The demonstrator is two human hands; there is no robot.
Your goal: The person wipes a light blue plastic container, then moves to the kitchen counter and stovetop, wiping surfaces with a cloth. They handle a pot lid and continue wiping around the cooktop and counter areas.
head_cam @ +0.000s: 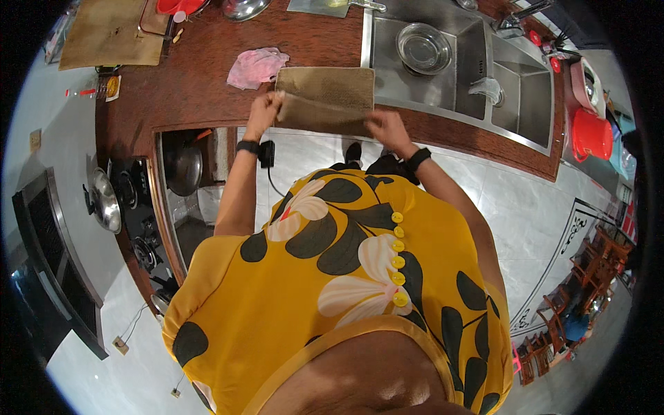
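A brown cloth (327,83) lies on the wooden countertop beside the sink, its near part hanging over the counter's front edge. At its left side the fingers of my left hand (263,113) pinch the cloth. My right hand (390,132) is at the near right corner, fingers closed on the edge and slightly blurred. A faint fold runs across the cloth between the two hands. Just beyond my left hand, a crumpled pink cloth (257,67) rests on the counter, close to the brown cloth's far left corner.
On the right is a double-basin steel sink (389,88) with a round bowl (424,48) in the larger basin and a faucet (519,23) behind. A red bucket (591,135) stands farther right. A cutting board (114,36) sits far left, above a gas stove (142,251) with a lidded pan (105,199).
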